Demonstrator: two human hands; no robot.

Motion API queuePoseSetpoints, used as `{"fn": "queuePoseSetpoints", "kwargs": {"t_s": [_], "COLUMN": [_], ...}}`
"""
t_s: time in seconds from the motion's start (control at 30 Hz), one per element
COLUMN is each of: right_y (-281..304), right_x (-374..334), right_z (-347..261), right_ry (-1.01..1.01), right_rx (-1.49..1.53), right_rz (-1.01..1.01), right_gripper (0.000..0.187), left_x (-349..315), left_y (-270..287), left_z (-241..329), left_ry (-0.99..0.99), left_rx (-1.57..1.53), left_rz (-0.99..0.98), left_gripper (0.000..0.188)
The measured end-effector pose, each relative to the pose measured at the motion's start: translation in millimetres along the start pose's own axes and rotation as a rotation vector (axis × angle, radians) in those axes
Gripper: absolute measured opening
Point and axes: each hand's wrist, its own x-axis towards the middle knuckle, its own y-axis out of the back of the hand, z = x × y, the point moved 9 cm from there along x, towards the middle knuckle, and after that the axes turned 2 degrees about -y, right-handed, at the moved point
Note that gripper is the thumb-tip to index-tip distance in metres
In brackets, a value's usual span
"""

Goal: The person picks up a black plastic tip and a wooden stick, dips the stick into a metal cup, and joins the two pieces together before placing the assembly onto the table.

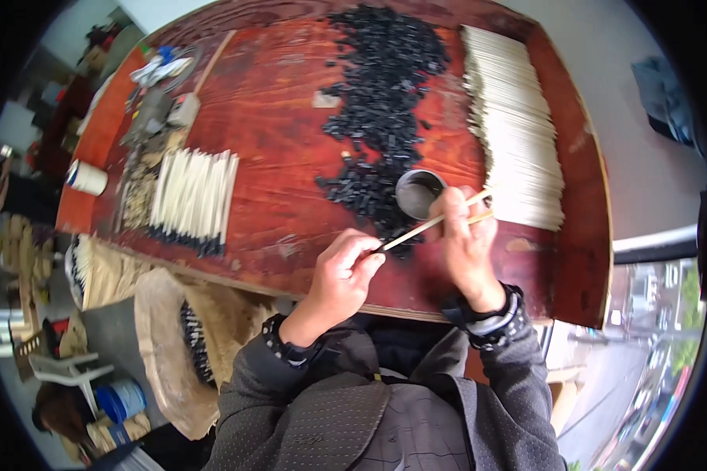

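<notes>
In front of me I hold a thin pale stick point(416, 233) slantwise between both hands. My left hand point(346, 268) pinches a small black cap point(379, 250) at the stick's lower left end. My right hand point(465, 239) grips the pale stick further up, and a second pale stick point(480, 217) pokes out beside its fingers. Just behind the right hand stands a round grey tin point(419, 193). A long heap of short black caps point(381, 102) stretches away from me across the red-brown table point(279, 94), past the tin's left side.
A thick row of pale sticks point(518, 125) lies along the table's right side. At the left lies a bundle of black-tipped sticks point(196, 196). A white spool point(86, 178), rags point(163, 69) and tools line the left edge. A plastic-lined sack point(169, 345) stands below.
</notes>
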Motion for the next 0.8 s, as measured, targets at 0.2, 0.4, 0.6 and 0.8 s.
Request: {"fn": "queuePoseSetpoints", "kwargs": {"t_s": [0.2,0.4,0.6,0.8], "right_y": [28.7,28.2,37.8,34.6], "right_x": [12.7,18.6,23.9,23.9], "right_z": [27.2,17.6,6.8,3.5], "right_ry": [-0.11,-0.092,0.066,-0.002], "right_rx": [0.281,0.382,-0.014,-0.11], "right_rz": [0.001,-0.033,0.03,0.024], "right_gripper": [0.032,0.04,0.047,0.053], "left_x": [-1.9,-40.6,-52.0,-15.4], "left_y": [136.7,323.9,363.5,212.1], "left_z": [-7.7,-67.6,-84.2,-39.3], "left_ry": [-0.048,0.061,0.22,-0.013], "left_rx": [0.55,1.123,1.395,0.869], "left_rz": [0.37,0.612,0.583,0.361], "left_gripper": [0.013,0.015,0.019,0.02]}}
